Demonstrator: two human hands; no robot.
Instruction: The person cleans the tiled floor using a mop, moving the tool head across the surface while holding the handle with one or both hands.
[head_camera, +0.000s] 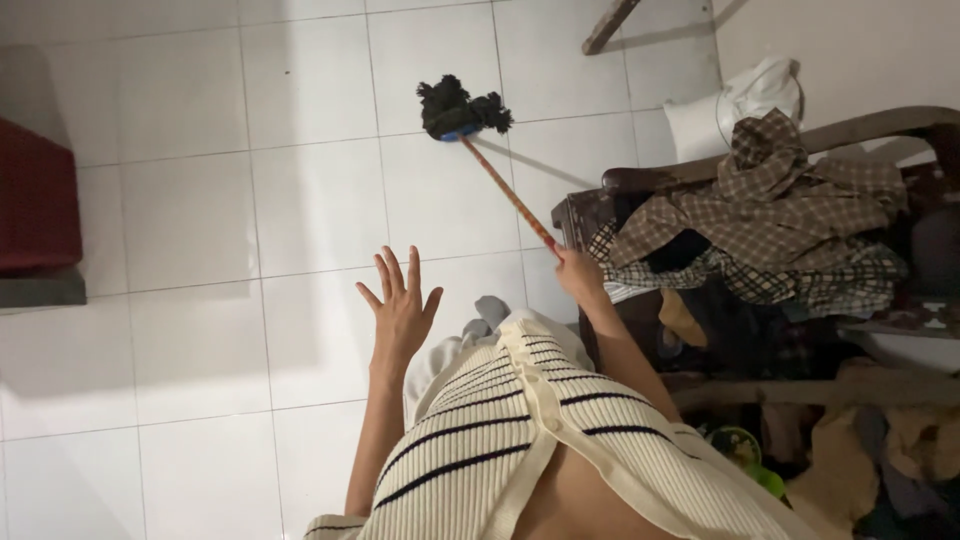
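- At the far left a dark red box-like piece of furniture stands on the white tiled floor, well apart from you.
- Your left hand hangs over the bare tiles with the fingers spread wide; it holds nothing and touches nothing.
- Ahead of you the mop head, a dark bundle of strands on a blue socket, rests on the floor well out from your body.
- The mop handle, reddish and thin, runs at a slant from that head down to your right hand, which is closed around its near end.
- As it looks, you are in the middle of a one-handed mopping stroke at full reach. The next move would call for drawing the head back across the tiles with steady downward pressure; bringing your free hand onto the shaft would give firmer control.
- Just beside your right hand a dark wooden chair carries a heap of checked clothes; keep the handle from snagging them.
- A white bag sits behind the chair.
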